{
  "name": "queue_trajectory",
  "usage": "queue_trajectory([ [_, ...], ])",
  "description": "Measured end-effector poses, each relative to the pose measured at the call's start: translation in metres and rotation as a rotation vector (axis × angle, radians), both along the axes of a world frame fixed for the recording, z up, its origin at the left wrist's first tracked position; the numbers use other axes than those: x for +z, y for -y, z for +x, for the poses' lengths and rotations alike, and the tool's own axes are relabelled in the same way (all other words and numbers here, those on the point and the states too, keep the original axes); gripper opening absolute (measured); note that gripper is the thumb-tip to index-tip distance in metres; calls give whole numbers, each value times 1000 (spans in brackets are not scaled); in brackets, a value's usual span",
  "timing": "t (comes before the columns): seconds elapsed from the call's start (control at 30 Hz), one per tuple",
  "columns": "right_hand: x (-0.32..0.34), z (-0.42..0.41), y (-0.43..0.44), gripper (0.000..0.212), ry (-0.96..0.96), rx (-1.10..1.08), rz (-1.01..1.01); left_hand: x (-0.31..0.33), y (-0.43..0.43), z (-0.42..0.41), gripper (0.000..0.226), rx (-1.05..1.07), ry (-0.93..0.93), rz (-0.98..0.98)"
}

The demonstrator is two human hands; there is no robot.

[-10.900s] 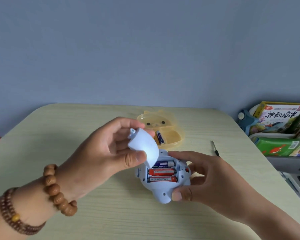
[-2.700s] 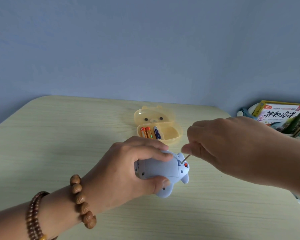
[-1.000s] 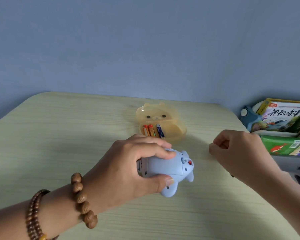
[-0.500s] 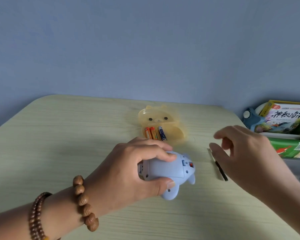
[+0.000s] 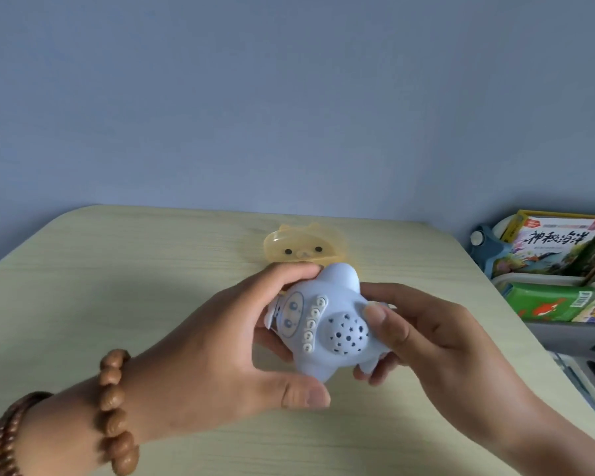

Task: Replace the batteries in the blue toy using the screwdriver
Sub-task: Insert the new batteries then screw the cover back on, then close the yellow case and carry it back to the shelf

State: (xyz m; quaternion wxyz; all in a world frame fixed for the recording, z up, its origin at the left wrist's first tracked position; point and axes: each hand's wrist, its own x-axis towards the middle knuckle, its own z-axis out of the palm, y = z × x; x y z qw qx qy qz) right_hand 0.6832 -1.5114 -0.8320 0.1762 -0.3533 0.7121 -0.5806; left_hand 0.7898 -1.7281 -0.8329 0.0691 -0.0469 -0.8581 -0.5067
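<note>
The blue toy [image 5: 327,321] is held above the table with its front side up: a small face, a row of white buttons and a round perforated dome show. My left hand [image 5: 227,352] grips its left side, fingers over the top and thumb under the lower edge. My right hand [image 5: 423,341] grips its right side, thumb pressed beside the dome. The screwdriver and the spare batteries are hidden behind my hands and the toy.
A yellow bear-faced box [image 5: 303,249] lies open on the pale wooden table [image 5: 117,269] just behind the toy. A shelf with colourful books [image 5: 560,249] stands off the table's right edge. The grey wall rises behind.
The screwdriver was set down on the table to the right. The toy has been lifted and turned over, front side up, and my right hand now holds it together with the left.
</note>
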Motion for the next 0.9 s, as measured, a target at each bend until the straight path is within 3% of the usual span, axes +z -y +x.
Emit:
queue_trajectory([
  [0.07,-1,0,6,36,79,-1,-26,-3,-3,-4,89,76,-73,-117],
  [0.17,-2,-5,4,46,82,17,5,-5,0,-8,83,82,-72,-73],
  [0.23,1,-8,2,61,-46,74,76,-2,4,-9,79,91,-70,-36],
  [0.3,8,-13,8,67,-314,36,143,7,9,-12,75,113,-84,-47],
  [0.37,23,-25,23,62,-466,-21,166,19,20,-22,71,146,-86,-59],
  [0.47,44,-58,56,57,-498,-52,213,37,49,-49,67,248,-124,-58],
  [0.63,53,-111,124,50,-581,-24,255,49,116,-95,84,369,-95,-175],
  [0.7,47,-124,148,50,-587,-11,296,41,137,-105,90,380,-57,-161],
  [0.9,19,-147,190,45,-547,2,376,10,170,-126,73,423,25,-152],
])
